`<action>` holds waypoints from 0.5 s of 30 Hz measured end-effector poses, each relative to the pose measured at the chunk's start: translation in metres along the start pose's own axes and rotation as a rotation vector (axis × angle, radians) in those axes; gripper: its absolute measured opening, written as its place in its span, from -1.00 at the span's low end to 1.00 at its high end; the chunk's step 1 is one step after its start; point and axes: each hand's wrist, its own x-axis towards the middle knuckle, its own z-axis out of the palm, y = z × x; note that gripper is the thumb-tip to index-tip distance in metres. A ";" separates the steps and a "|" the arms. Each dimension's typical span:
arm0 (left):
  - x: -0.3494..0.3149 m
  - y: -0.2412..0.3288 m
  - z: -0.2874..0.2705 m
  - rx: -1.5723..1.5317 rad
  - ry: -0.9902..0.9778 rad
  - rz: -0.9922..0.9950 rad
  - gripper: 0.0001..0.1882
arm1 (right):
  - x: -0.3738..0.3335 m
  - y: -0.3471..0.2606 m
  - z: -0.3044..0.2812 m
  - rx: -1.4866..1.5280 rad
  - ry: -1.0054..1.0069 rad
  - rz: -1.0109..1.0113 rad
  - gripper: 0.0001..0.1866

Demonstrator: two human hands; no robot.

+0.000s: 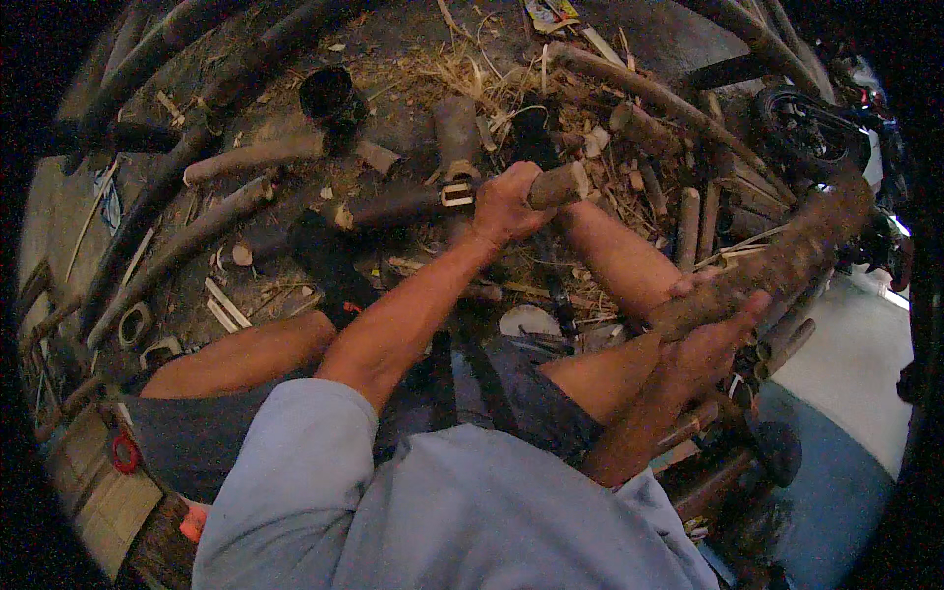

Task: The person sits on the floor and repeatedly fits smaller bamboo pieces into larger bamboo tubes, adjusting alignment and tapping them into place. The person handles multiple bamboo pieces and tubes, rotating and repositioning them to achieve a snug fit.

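My left hand (506, 202) is closed around a thick round piece of wood (559, 187), like a handle, whose flat cut end sticks out to the right of my fist. Just left of the fist is a rectangular metal band (457, 192); I cannot make out whether it joins the wood. On the right, my right hand (718, 329) grips a thick brown log (787, 256) from the near side. The log slants up to the right, away from my thigh. I sit with both knees bent, and the log's near end lies by my right leg.
Several logs and poles lie around, including a long branch (669, 93) at the far right. Wood shavings (452, 74) and chips litter the ground. A black pot-like container (332, 96) stands at the far left of centre. A motorcycle wheel (806, 128) is at the right; cardboard (98, 482) lies near left.
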 end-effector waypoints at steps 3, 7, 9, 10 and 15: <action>0.000 -0.002 -0.003 0.064 -0.045 -0.002 -0.55 | -0.008 -0.017 0.015 0.019 -0.056 0.022 -0.43; 0.005 -0.004 -0.011 0.000 0.035 0.163 -0.56 | -0.018 -0.021 0.032 0.155 -0.222 0.092 -0.47; 0.002 -0.002 -0.011 0.025 -0.107 -0.040 -0.56 | -0.003 -0.017 0.017 0.091 -0.108 0.033 -0.48; 0.000 -0.002 -0.011 0.016 -0.065 -0.004 -0.56 | 0.007 -0.015 0.009 0.064 -0.045 -0.002 -0.49; -0.002 -0.011 -0.010 -0.033 -0.170 -0.045 -0.55 | 0.012 -0.027 0.010 0.009 -0.006 -0.022 -0.51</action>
